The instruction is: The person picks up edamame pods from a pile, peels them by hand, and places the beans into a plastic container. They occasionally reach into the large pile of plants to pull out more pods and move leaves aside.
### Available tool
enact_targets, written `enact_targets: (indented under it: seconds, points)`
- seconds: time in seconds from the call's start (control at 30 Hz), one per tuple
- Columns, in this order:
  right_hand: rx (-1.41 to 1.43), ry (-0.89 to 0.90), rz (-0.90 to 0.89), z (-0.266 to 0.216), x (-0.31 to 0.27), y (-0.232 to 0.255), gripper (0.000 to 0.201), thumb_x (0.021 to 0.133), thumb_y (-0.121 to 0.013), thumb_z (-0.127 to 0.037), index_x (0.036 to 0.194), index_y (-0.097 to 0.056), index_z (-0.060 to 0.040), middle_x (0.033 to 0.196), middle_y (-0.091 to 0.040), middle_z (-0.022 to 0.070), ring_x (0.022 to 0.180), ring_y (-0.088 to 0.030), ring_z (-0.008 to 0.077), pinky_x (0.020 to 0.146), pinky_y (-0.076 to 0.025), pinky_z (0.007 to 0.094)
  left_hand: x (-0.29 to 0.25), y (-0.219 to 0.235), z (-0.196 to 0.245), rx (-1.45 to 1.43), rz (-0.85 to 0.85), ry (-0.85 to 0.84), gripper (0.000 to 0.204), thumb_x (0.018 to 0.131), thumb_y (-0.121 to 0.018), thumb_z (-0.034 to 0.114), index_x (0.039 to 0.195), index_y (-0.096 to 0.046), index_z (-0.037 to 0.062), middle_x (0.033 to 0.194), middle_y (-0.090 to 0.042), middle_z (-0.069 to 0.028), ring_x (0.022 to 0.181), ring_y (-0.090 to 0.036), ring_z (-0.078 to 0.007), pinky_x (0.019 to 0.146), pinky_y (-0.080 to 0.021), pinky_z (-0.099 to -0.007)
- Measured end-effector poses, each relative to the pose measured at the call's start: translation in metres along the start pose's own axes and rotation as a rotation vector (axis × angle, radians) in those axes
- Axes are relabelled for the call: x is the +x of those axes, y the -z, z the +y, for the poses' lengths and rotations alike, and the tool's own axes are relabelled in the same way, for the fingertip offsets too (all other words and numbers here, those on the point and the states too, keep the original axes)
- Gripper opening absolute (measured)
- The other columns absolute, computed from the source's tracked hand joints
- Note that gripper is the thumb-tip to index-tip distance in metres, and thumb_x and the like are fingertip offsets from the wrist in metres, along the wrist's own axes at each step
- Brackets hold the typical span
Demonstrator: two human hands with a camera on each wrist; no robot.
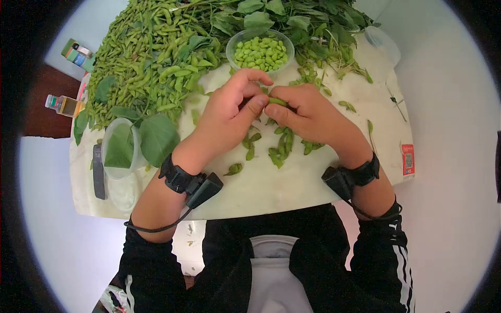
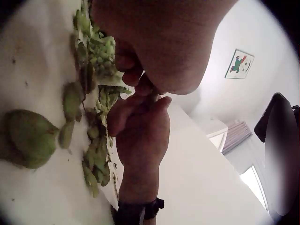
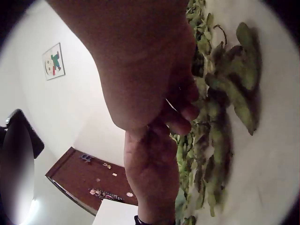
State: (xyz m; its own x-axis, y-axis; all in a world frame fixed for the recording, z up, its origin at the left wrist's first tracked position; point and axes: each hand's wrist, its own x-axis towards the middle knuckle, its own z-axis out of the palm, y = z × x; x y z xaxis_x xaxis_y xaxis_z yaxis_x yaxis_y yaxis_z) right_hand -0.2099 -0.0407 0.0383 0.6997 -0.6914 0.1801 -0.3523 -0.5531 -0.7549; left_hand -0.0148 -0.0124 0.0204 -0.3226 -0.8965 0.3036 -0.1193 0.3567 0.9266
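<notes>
A green pod (image 1: pixel 277 101) lies between the two hands in the head view, just below a clear bowl (image 1: pixel 290 52) of shelled green beans (image 1: pixel 261 53). The right hand (image 1: pixel 313 112) pinches the pod between thumb and curled fingers. The left hand (image 1: pixel 227 112) meets it at the pod's left end, thumb and fingers bent around that tip, index finger raised. Both wrist views show the hands together, with the left hand (image 2: pixel 154 47) and right hand (image 3: pixel 140 70) large and dark; the pod is mostly hidden there. Several loose pods (image 1: pixel 284 143) lie below the hands.
A large heap of pods (image 1: pixel 151 62) covers the back left, with leafy stems (image 1: pixel 308 21) behind the bowl. At the left stand a clear container (image 1: pixel 136 151) holding a leaf, a dark phone (image 1: pixel 98 172) and a small bottle (image 1: pixel 65 106). A red QR card (image 1: pixel 408 159) lies at the right edge.
</notes>
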Motion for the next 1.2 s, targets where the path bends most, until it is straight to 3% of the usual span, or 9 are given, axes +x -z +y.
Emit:
enact_targets:
  seconds: [0.13,0.47,0.73,0.87,0.97,1.03,1.1,1.17,1.2]
  points:
    - [-0.031,0.012,0.023,0.004,0.001,-0.001,0.024,0.091,-0.056,-0.029,0.085,-0.057,-0.0057,0.063,-0.056,0.0152,0.06,-0.057,0.0351,0.054,-0.044,0.0414,0.002,0.002,0.007,-0.106,-0.04,0.154,0.023,0.094,-0.051,0.006,0.116,-0.047,0.0048,0.079,-0.058,-0.0013,0.069,-0.051,-0.0087,0.062,-0.042,-0.0222]
    - [-0.2,0.147,0.022,0.014,-0.002,-0.008,0.017,0.085,-0.062,-0.028,0.089,-0.061,-0.0117,0.066,-0.057,0.015,0.064,-0.058,0.0367,0.055,-0.044,0.0446,0.001,-0.005,0.004,-0.272,-0.118,0.29,0.018,0.096,-0.047,0.006,0.114,-0.046,0.0058,0.078,-0.056,0.0,0.071,-0.048,-0.0049,0.062,-0.039,-0.0197]
    - [-0.423,0.243,0.072,0.009,-0.001,-0.004,0.018,0.072,-0.067,-0.017,0.089,-0.062,-0.0153,0.065,-0.058,0.0112,0.064,-0.06,0.0337,0.055,-0.045,0.0435,0.005,0.001,0.018,-0.484,-0.113,0.56,0.01,0.095,-0.05,0.013,0.104,-0.045,0.008,0.071,-0.052,0.0018,0.051,-0.034,-0.0019,0.043,-0.022,-0.02]
    - [-0.643,0.276,0.047,0.008,-0.001,-0.009,0.024,0.067,-0.067,-0.015,0.09,-0.062,-0.0183,0.065,-0.06,0.0055,0.064,-0.062,0.0277,0.055,-0.046,0.041,0.001,0.007,0.008,-0.542,-0.138,0.704,0.017,0.094,-0.052,0.016,0.108,-0.044,0.0111,0.076,-0.059,-0.0026,0.049,-0.031,-0.0018,0.043,-0.022,-0.0165]
    - [-0.752,0.329,0.059,0.005,0.001,-0.009,0.022,0.069,-0.066,-0.017,0.09,-0.062,-0.018,0.065,-0.06,0.0026,0.063,-0.062,0.0247,0.057,-0.045,0.039,0.005,0.014,0.007,-0.66,-0.146,0.767,0.015,0.095,-0.052,0.015,0.107,-0.045,0.0101,0.068,-0.051,0.0005,0.045,-0.028,-0.0025,0.041,-0.021,-0.0173]
    - [-0.771,0.346,0.048,0.001,0.002,-0.01,0.02,0.07,-0.066,-0.018,0.089,-0.062,-0.0171,0.065,-0.061,0.0017,0.062,-0.061,0.0237,0.059,-0.044,0.0381,0.005,0.025,0.004,-0.822,-0.301,0.854,0.013,0.096,-0.05,0.015,0.107,-0.046,0.0089,0.063,-0.043,0.0042,0.044,-0.028,-0.0026,0.04,-0.02,-0.0183]
    - [-0.804,0.46,0.139,-0.004,0.002,-0.01,0.013,0.066,-0.068,-0.013,0.075,-0.058,-0.0134,0.062,-0.054,-0.0004,0.06,-0.054,0.0193,0.064,-0.04,0.0312,0.006,0.029,0.005,-0.855,-0.351,0.87,0.011,0.096,-0.05,0.015,0.105,-0.047,0.0086,0.06,-0.039,0.0052,0.044,-0.028,-0.0028,0.04,-0.019,-0.0193]
    - [-0.808,0.388,0.106,-0.003,0.0,-0.007,0.012,0.071,-0.066,-0.017,0.081,-0.06,-0.0137,0.064,-0.058,0.001,0.062,-0.057,0.0219,0.066,-0.041,0.0339,0.004,0.027,0.007,-0.883,-0.409,0.87,0.01,0.096,-0.049,0.015,0.102,-0.047,0.0083,0.057,-0.035,0.0063,0.044,-0.027,-0.0031,0.04,-0.018,-0.0203]
    - [-0.821,0.317,0.083,-0.002,0.001,-0.003,0.014,0.076,-0.063,-0.022,0.088,-0.061,-0.014,0.065,-0.061,0.0025,0.063,-0.06,0.0245,0.067,-0.042,0.0367,0.005,0.024,0.008,-0.827,-0.33,0.803,0.013,0.097,-0.048,0.018,0.105,-0.048,0.0078,0.057,-0.036,0.007,0.044,-0.028,-0.0027,0.04,-0.019,-0.0195]
